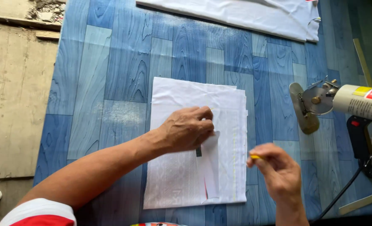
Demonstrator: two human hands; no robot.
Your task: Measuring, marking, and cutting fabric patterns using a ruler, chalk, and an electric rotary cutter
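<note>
The left hand point(189, 129) is pressing one paper strip point(211, 165) flat onto one white fabric stack point(173, 175) under its fingers. Just right of it, the right hand point(278, 169) is pinching one yellow chalk point(255, 157). Farther right, one electric cutter point(319, 102) is resting.

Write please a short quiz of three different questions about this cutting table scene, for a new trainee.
1. True or false: the left hand presses a paper strip onto the stack of white fabric.
2. What does the right hand pinch? A) scissors B) a small yellow marker C) a ruler
3. On which side of the stack lies the electric rotary cutter?

Key: 1 true; 2 B; 3 the right side.
</note>
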